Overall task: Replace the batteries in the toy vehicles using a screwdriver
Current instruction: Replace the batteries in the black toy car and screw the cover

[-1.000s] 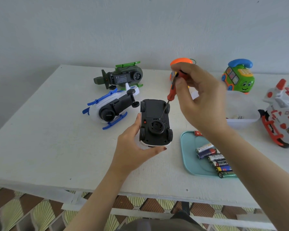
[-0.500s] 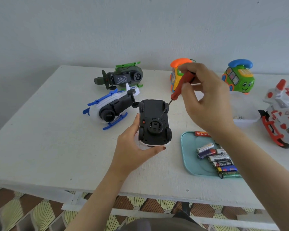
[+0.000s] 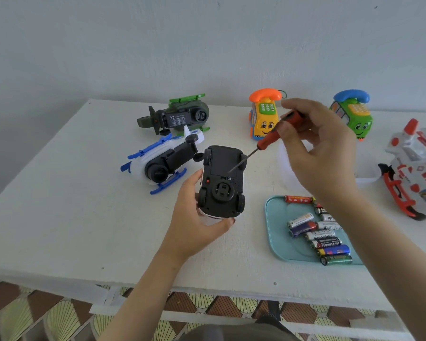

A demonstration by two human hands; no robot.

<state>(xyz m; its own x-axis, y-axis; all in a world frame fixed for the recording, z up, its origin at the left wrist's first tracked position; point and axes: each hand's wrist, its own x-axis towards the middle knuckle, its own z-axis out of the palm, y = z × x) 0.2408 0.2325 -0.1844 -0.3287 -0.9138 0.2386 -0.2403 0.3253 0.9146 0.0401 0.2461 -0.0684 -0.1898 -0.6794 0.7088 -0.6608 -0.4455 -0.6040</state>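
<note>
While turned underside up, toy car (image 3: 222, 183): gripped at near end by left hand (image 3: 197, 222); black base and four wheels facing up; white body showing at near edge.
Left-hand grip: curled round car; thumb along car's left side, fingers wrapped beneath, one fingertip showing at near right corner.
Right hand (image 3: 322, 153): raised beyond and to right of left hand; thumb and fingers pinching red handle of screwdriver (image 3: 267, 141).
Screwdriver attitude: tilted, handle up in right hand, shaft slanting down-left; tip over car base beside far right wheel; contact not determinable.
AA batteries (image 3: 317, 233): loose on teal tray (image 3: 272, 232), below right forearm, right of left hand.
Blue-and-white toy helicopter (image 3: 158, 163): on its side, just beyond left hand, close against car's far left wheel.
Green toy helicopter (image 3: 180, 116): farther beyond left hand, underside showing.
Yellow toy telephone car (image 3: 262, 119): upright, just left of right hand.
Green toy telephone car (image 3: 353, 116): upright, just beyond right hand.
Red-and-white toy aircraft (image 3: 416, 173): well right of right hand.
White table (image 3: 71, 205): beneath all items.
</note>
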